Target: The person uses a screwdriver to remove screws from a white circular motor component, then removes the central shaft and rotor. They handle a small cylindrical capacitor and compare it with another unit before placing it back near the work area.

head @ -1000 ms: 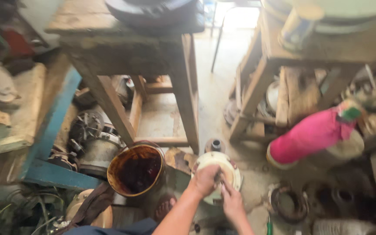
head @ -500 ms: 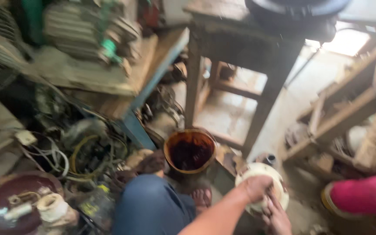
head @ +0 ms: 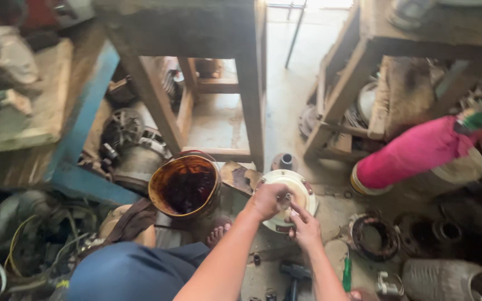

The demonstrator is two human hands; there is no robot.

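We see two bare hands on one round white cover (head: 299,187) lying on the floor in front of us. The left hand (head: 267,200) rests curled on top of the cover, fingers closed over its middle; the right hand (head: 307,228) presses at its near edge, fingers bent, though we cannot tell what they pinch. Just left of the cover stands one rusty bucket (head: 185,187) of dark liquid. One green-handled screwdriver (head: 347,273) lies near the right wrist. Two wooden tables (head: 252,111) stand behind.
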